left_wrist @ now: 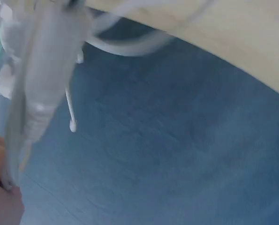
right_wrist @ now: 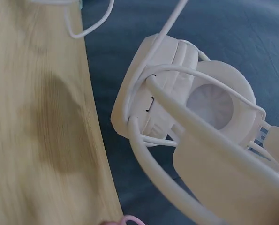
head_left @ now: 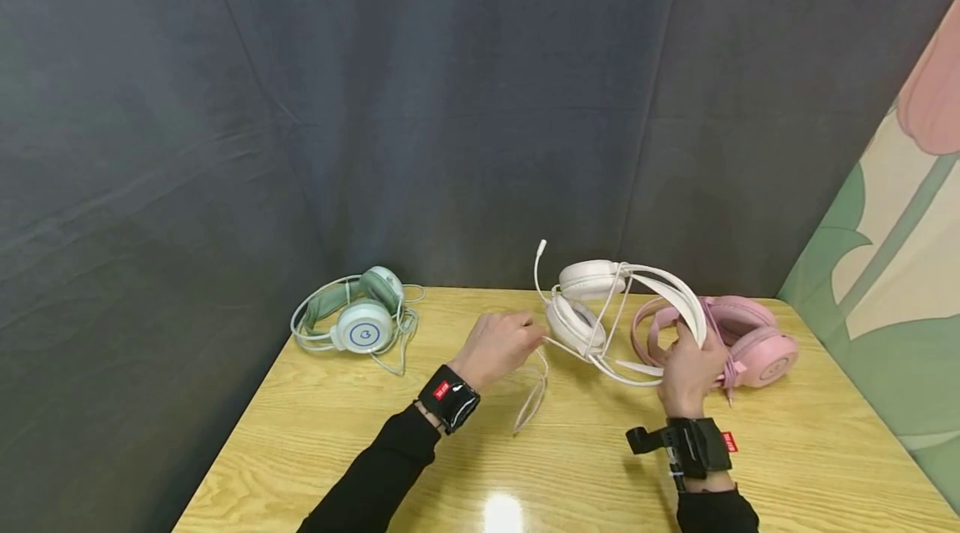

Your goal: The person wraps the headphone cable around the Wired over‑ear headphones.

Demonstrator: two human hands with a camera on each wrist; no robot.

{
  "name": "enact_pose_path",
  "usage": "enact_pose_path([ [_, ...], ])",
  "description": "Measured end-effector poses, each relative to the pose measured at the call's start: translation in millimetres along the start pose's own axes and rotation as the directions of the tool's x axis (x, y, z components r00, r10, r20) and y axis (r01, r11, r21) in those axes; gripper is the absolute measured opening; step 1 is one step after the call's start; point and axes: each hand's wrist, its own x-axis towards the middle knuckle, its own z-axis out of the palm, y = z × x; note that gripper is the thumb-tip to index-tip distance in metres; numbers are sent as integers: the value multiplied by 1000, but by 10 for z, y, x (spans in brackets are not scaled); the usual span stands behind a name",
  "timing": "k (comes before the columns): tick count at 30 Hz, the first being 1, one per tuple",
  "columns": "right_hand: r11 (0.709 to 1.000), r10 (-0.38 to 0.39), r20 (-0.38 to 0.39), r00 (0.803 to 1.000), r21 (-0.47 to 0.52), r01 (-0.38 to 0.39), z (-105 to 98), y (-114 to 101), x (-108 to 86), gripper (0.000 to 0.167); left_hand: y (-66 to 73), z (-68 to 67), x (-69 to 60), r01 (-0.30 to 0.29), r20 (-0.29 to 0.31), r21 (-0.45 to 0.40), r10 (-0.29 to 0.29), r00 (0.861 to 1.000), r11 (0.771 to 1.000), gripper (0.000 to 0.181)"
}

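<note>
A white headset (head_left: 573,324) with a microphone boom is held up above the table, its ear cups pointing left. My right hand (head_left: 692,362) grips it by the headband. In the right wrist view, white cable (right_wrist: 169,68) runs across the ear cups and frame of the headset (right_wrist: 130,93). My left hand (head_left: 498,345) pinches the white cable left of the ear cups, and a loop of it (head_left: 532,399) hangs below. At the left wrist view's edge, the fingers (left_wrist: 3,201) hold cable beside a blurred whitish piece (left_wrist: 55,61) whose kind I cannot tell.
Behind my right hand lies a pink headset (head_left: 765,349) with its cable bundled round it. A mint-green headset (head_left: 365,327) with loose cable sits at the table's back left. A dark curtain (head_left: 480,99) hangs behind the wooden table (head_left: 300,433); a patterned panel (head_left: 900,266) stands right.
</note>
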Motion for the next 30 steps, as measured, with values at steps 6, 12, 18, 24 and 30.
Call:
enact_pose_path([
  [6, 957, -123, 5, 992, -264, 120, 3, 7, -28, 17, -208, -74, 95, -51, -131, 80, 61, 990, 995, 23],
  [12, 877, -201, 94, 975, -426, 222, 3, 7, -58, 29, -333, -199, 271, -105, -296, 156, 148, 944, 982, 31],
  [18, 871, -155, 123, 980, -452, 194, -1, -8, -82, 22, -355, -244, 438, -152, -373, 145, 197, 907, 978, 35],
  [24, 851, -106, 205, 973, -488, 195, 17, -12, -128, 20, -320, -236, 541, -192, -384, 196, 255, 887, 962, 39],
  [30, 825, -131, 256, 958, -507, 248, 36, -21, -154, 25, -317, -209, 595, -192, -324, 229, 261, 909, 954, 39],
])
